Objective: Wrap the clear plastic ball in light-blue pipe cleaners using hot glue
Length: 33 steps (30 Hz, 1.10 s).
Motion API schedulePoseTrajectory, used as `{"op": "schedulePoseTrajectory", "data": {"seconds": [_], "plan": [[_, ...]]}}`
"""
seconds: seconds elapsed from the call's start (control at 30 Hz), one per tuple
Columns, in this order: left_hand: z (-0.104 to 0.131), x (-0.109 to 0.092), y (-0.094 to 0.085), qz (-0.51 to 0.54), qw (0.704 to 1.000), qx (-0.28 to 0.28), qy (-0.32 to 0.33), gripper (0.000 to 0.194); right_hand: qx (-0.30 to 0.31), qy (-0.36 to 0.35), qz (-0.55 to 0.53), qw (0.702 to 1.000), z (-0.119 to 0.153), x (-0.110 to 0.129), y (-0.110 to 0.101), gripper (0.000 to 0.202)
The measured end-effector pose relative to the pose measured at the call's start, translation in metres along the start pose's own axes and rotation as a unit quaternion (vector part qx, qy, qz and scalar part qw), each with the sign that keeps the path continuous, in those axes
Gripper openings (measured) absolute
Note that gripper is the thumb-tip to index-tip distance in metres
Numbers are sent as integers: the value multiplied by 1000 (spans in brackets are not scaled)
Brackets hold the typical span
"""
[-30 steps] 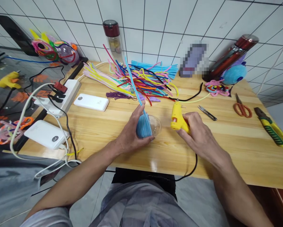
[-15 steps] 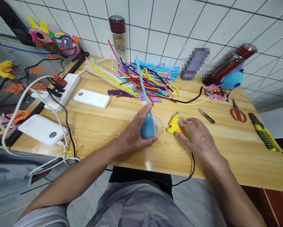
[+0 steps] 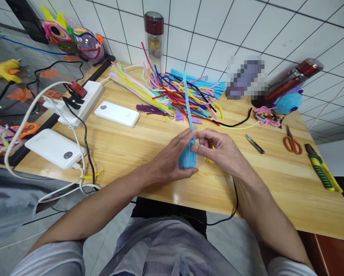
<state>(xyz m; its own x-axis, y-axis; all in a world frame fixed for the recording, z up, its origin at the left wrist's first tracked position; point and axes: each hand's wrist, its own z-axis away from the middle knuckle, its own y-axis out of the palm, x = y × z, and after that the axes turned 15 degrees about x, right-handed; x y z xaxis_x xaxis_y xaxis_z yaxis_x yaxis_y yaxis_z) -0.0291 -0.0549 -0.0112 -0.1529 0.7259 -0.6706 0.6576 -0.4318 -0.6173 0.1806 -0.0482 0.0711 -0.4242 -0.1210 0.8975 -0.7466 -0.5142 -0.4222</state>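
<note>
- So the piece in hand, a clear rounded thing (image 3: 201,159) with blue fuzzy stems (image 3: 187,160) laid side by side, sits inside the left hand's grip. I'd call it partway: the side by the left palm is covered, while a bit of clear shell shows bare beside the right hand.
- One long blue stem (image 3: 187,96) sticks out past the fingertips with its far end loose, so I'd say that one isn't finished.
- Left hand (image 3: 174,155): cupped wide round the piece, fingers over the far end and thumb at the near end, holding it snugly.
- Right hand (image 3: 218,147): thumb and index nearly together at the base of the loose stem. Can't tell whether they're actually squeezing it.
- Just behind the right hand there's a yellow glue gun (image 3: 209,160), mostly hidden, not obviously held.
- Off to the right of the grip: snips (image 3: 254,144) near, then orange-handled scissors (image 3: 292,145) and pliers (image 3: 323,168) further out.
- Left and beyond it: a white power bank (image 3: 117,114).
- Past the fingertips: a messy colourful stem pile (image 3: 174,94), then a lidded bottle (image 3: 154,42) by the tiles.
</note>
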Motion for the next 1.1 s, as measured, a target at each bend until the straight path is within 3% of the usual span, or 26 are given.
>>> {"op": "schedulePoseTrajectory", "data": {"seconds": [0.23,0.43,0.7,0.93,1.1], "plan": [[-1,4,3,4,999,-23,28,122,22,24,-130,991,-4,-7,3,44],[-1,3,1,-4,1000,-14,15,119,2,38,-122,992,-5,-12,3,48],[1,-2,0,8,999,-28,34,83,-8,38,-135,990,-6,-16,7,54],[1,-6,-2,12,1000,-24,12,83,-13,40,-152,987,-8,-17,9,53],[5,-10,-4,5,998,-23,-55,86,-22,46,-152,987,-8,-15,10,55]]}}
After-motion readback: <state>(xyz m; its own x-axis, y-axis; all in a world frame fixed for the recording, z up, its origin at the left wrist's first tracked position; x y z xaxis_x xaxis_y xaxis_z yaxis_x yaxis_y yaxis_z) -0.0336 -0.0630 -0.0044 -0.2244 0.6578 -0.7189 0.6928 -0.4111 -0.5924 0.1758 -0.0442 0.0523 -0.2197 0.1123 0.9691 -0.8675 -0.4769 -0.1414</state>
